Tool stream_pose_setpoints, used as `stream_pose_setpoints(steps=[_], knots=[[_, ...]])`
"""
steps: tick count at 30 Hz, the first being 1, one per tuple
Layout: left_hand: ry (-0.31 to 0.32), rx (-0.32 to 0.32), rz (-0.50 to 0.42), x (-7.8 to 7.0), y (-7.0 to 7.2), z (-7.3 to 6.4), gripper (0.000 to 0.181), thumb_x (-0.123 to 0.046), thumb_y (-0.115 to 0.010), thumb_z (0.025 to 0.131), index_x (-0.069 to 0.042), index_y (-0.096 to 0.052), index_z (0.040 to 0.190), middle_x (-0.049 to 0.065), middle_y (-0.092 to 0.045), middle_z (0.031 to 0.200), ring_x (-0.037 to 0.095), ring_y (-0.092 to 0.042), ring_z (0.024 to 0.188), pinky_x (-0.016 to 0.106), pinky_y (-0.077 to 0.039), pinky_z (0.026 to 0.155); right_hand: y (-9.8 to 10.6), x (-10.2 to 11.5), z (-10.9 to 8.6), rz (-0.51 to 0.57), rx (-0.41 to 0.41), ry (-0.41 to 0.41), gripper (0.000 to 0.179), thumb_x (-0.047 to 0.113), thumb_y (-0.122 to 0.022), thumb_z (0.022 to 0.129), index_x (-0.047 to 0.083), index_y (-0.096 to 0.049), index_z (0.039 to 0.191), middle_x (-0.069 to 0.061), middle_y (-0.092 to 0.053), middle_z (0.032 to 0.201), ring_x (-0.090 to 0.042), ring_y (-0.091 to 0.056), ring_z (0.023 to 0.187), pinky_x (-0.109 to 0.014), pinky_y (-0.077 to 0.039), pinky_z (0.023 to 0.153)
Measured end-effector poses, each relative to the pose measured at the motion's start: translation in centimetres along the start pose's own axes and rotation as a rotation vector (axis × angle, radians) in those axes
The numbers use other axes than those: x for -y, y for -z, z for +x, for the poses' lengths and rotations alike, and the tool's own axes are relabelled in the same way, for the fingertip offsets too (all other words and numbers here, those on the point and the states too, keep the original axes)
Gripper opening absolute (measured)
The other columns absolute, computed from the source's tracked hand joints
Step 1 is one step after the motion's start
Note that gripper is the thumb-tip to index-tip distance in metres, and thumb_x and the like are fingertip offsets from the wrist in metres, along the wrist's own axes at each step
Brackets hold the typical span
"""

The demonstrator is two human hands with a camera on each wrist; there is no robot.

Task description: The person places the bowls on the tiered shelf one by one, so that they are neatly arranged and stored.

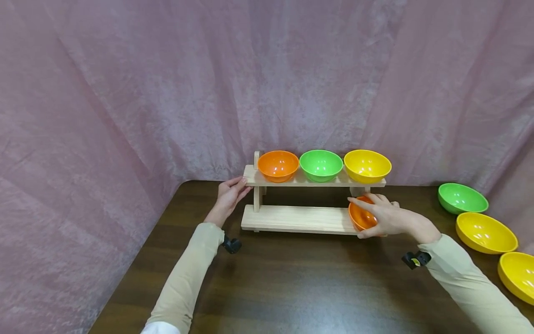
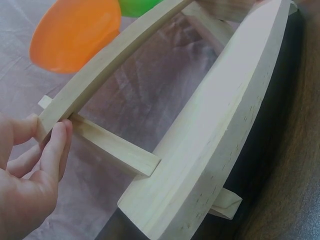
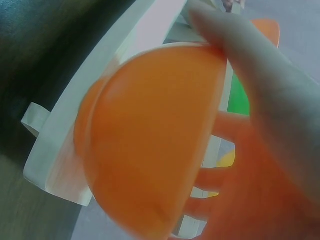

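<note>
A two-tier wooden rack [image 1: 300,219] stands on the table. My left hand [image 1: 227,198] pinches the left end of its upper board, thumb on top and fingers beneath, as the left wrist view shows with the hand [image 2: 30,187] at the board's end. At the right end of the lower board is an orange bowl [image 1: 359,216]; my right hand [image 1: 390,219] grips it by the rim. In the right wrist view this bowl [image 3: 150,130] sits with its base at the board. Along the upper board sit an orange bowl [image 1: 278,167], a green bowl [image 1: 321,166] and a yellow bowl [image 1: 367,167].
On the table's right side lie a green bowl [image 1: 463,198], a yellow bowl [image 1: 486,233] and another yellow bowl [image 1: 519,277], cut off by the frame. A pink curtain [image 1: 208,83] hangs behind the dark wooden table [image 1: 300,287].
</note>
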State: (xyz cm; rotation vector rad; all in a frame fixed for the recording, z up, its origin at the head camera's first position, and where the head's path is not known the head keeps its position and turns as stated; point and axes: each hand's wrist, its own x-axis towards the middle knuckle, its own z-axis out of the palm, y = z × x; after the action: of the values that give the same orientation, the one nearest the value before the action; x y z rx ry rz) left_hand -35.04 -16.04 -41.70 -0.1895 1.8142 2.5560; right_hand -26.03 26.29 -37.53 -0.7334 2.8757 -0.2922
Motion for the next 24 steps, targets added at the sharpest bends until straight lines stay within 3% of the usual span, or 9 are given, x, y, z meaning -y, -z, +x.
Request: stream_pose_setpoints(steps=[10, 24], knots=[[0.002, -0.005, 0.015, -0.1, -0.1, -0.2, 0.046, -0.005, -0.053, 0.098, 0.007, -0.042, 0.141, 0.023, -0.044, 0.138, 0.008, -0.066, 0.085, 0.018, -0.059, 0.086, 0.7, 0.0, -0.6, -0.025, -0.025, 0.028, 0.095, 0.067, -0.068, 0.076, 0.014, -0.036, 0.148, -0.030, -0.027, 0.148, -0.054, -0.029, 0.130, -0.071, -0.042, 0.086], [0.000, 0.000, 0.008, -0.1, -0.1, -0.3, 0.045, -0.004, -0.052, 0.098, 0.009, -0.041, 0.141, 0.024, -0.044, 0.139, 0.007, -0.066, 0.085, 0.018, -0.059, 0.085, 1.2, 0.0, -1.6, -0.006, -0.041, 0.002, 0.090, 0.061, -0.071, 0.077, 0.012, -0.041, 0.146, -0.031, -0.031, 0.147, -0.052, -0.030, 0.129, -0.075, -0.039, 0.088]])
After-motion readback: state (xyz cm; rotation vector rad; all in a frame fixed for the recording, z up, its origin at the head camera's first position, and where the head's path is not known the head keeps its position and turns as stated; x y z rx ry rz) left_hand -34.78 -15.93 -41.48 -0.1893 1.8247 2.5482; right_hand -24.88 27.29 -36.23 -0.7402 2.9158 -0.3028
